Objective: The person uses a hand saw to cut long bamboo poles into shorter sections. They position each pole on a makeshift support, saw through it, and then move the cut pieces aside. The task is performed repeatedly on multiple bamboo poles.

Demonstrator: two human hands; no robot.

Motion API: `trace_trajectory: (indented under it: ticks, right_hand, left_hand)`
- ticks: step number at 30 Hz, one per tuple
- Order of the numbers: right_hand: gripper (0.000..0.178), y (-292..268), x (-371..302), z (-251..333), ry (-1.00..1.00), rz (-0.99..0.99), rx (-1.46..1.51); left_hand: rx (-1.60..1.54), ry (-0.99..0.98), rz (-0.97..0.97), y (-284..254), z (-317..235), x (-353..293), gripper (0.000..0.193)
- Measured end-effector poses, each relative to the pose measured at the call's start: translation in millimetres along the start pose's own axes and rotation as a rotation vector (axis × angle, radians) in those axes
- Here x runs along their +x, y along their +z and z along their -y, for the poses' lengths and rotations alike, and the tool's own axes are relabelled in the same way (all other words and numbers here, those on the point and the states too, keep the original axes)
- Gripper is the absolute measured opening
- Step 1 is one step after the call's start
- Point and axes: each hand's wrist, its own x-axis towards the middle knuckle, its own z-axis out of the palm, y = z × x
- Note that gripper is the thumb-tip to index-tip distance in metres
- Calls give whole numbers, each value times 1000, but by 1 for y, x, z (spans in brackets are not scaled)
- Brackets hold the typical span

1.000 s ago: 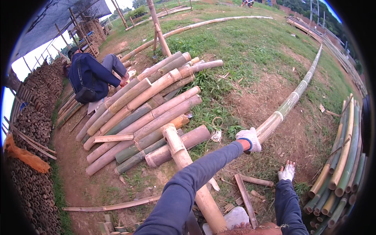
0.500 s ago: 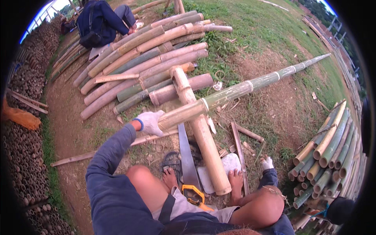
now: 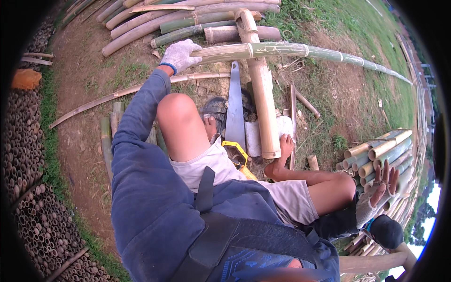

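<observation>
A white glove with a blue cuff covers my left hand (image 3: 180, 55), which grips the near end of a long green bamboo pole (image 3: 282, 49). The pole stretches right across the far end of a thick pale bamboo log (image 3: 264, 108). My right hand (image 3: 378, 190), its fingers spread and bare beyond a whitish glove, is raised at the lower right and holds nothing. Between my feet a handsaw (image 3: 235, 110) with a yellow handle (image 3: 245, 170) stands tip away from me, left of the log. A pale flat stone or block (image 3: 284, 126) lies by the log's near end.
Several cut bamboo poles (image 3: 141, 30) lie at the far left. Another bamboo stack (image 3: 376, 155) stands at the right, near a dark rounded object (image 3: 387, 231). A split bamboo strip (image 3: 120, 93) crosses the ground. Many bundled bamboo ends (image 3: 28, 164) line the left side.
The view has tilted down and back. The pole's held end has swung away from me, with my left hand still on it. My right hand has moved from beside my knee outward, fingers spread.
</observation>
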Motion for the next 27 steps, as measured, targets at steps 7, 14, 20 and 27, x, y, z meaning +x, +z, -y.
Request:
trace_trajectory:
  ticks: [7,14,20,27]
  right_hand:
    - [54,292,-129,-80,375,839,154]
    - [54,361,-292,-199,449,1421,-585]
    - [64,358,-300,-216,147,1520,-662]
    - [75,370,-299,-211,218,1499,-688]
  left_hand:
    - [66,-39,381,-26,5,58,51]
    - [-221,-183,529,-12,30,77,47]
    - [-285,-240,430,1,41,79,53]
    - [-99,-229,358,14,41,79,58]
